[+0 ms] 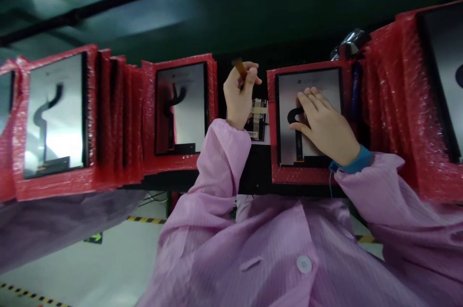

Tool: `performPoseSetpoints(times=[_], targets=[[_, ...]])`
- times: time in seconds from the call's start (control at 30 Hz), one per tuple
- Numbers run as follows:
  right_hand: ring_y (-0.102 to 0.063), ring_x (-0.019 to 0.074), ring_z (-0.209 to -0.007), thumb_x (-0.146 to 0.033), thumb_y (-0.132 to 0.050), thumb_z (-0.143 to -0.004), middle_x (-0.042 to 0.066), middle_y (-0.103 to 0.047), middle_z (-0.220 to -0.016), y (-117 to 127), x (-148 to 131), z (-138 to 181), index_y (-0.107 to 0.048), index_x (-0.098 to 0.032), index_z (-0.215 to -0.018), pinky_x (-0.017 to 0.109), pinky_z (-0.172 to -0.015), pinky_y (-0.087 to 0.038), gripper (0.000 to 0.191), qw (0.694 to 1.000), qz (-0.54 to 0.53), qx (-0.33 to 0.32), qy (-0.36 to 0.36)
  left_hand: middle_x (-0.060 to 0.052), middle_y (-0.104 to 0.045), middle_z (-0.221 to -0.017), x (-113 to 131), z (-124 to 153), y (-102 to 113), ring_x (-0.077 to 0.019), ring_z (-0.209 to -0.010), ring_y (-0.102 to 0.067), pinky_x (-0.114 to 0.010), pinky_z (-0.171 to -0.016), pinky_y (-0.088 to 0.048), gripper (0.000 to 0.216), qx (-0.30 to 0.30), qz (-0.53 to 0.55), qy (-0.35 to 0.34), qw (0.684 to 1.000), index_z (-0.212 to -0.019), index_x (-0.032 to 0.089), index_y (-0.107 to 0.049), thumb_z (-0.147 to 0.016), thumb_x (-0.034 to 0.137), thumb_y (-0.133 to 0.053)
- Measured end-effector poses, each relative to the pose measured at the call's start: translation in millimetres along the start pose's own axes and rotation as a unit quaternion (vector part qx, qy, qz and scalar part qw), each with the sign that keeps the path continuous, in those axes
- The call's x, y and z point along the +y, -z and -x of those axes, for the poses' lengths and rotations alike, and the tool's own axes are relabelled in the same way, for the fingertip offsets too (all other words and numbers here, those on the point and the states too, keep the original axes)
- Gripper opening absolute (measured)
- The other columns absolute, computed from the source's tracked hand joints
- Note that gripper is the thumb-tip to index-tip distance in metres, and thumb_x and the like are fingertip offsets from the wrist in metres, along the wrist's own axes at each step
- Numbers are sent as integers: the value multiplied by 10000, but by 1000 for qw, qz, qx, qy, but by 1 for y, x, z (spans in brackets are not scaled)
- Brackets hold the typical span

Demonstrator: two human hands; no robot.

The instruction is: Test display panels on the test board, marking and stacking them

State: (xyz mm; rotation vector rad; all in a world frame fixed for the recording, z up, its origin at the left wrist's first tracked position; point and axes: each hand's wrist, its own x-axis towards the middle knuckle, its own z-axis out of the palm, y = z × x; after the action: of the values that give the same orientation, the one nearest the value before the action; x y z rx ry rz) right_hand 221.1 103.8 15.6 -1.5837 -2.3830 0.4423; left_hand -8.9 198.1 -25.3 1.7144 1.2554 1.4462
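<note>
My left hand [239, 92] is raised at the middle of the bench, fingers closed round a thin brown stick-like tool [239, 66] that points up and left. Just below that hand lies a small label sheet [257, 121]. My right hand [323, 123] lies flat, fingers stretched out, on a silver display panel [311, 82] with a black flex cable [297, 140], which rests on red bubble wrap [273, 152]. A blue wrist strap [352, 163] circles my right wrist. Both arms are in pink sleeves.
More silver panels on red bubble wrap sit to the left [183, 109] and far left [54, 114], with a stack of red wrap [115, 118] between them. Another wrapped panel [439, 80] stands at the right. A shiny metal part [349, 41] lies behind. Grey floor with hazard tape [144, 220] shows below.
</note>
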Motion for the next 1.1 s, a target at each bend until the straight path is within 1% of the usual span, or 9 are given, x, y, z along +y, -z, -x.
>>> performPoseSetpoints(times=[0.17,0.43,0.53,0.6,0.63,0.7,0.8,0.93,1.1], targets=[[-320,355,-1542,-379,-597,-966,247,-393,-1586,0,-1,1,-391,-48,-1550,571,-1252,-341,702,1000,-4,-3,-1,38,-642,-713,11,3,-3,-125,-697,-563,-371,-735,-456,443,14,31,-2,999,-941,270,-587,-996,682,-435],[-465,314,-1427,-248,-622,-911,148,-490,-1501,2,-8,2,-505,-194,-1458,538,-1182,-443,561,991,-125,55,-4,41,-642,-763,17,4,3,-119,-759,-607,-337,-753,-464,350,-21,58,-43,997,-1158,298,-562,-1051,584,-393],[-461,274,-1445,-295,-576,-909,119,-203,-1683,2,-10,1,-160,-287,-1625,472,-1090,-525,828,960,-269,70,-42,8,-640,-747,32,9,1,-135,-740,-625,-338,-740,-487,440,-18,64,-29,997,-925,232,-625,-1050,591,-403],[-528,240,-1387,-344,-487,-949,119,-182,-1694,1,-11,-1,51,-318,-1632,443,-1034,-549,870,926,-363,62,-79,-8,-650,-762,42,12,0,-152,-751,-648,-344,-752,-512,457,-31,62,-35,997,-873,216,-653,-1040,586,-443],[-569,230,-1339,-381,-429,-977,127,-271,-1663,0,-12,-2,25,-306,-1631,443,-1025,-549,799,907,-408,55,-90,-8,-651,-765,45,13,-1,-158,-748,-656,-346,-757,-521,438,-45,57,-38,997,-902,218,-668,-1034,581,-462],[-631,222,-1233,-477,-306,-1019,139,-501,-1508,-3,-12,-5,-293,-242,-1560,443,-1023,-544,589,866,-489,37,-95,0,-647,-767,48,16,-2,-160,-715,-657,-352,-757,-531,393,-80,47,-39,995,-995,233,-679,-1034,563,-469],[-660,219,-1126,-624,-260,-1013,137,-655,-1256,-5,-13,-7,-633,-176,-1069,402,-996,-550,586,830,-553,14,-76,-4,-642,-775,46,20,-1,-180,-756,-657,-408,-871,-532,381,-128,4,-48,991,-974,240,-672,-1044,533,-437],[-649,208,-1073,-624,-402,-986,96,-682,-1115,-2,-10,-9,-573,-193,-840,384,-979,-534,486,869,-495,16,-20,-5,-598,-757,42,24,0,-221,-898,-649,-522,-1100,-407,349,-165,-57,-61,983,-805,233,-628,-1008,493,-514],[-600,225,-1115,-459,-445,-994,81,-687,-1146,4,-4,-10,-531,-206,-796,452,-1066,-443,333,950,-289,74,88,3,-548,-736,47,28,0,-234,-925,-624,-543,-1126,-353,294,-232,-106,-109,961,-752,226,-582,-986,389,-511]])
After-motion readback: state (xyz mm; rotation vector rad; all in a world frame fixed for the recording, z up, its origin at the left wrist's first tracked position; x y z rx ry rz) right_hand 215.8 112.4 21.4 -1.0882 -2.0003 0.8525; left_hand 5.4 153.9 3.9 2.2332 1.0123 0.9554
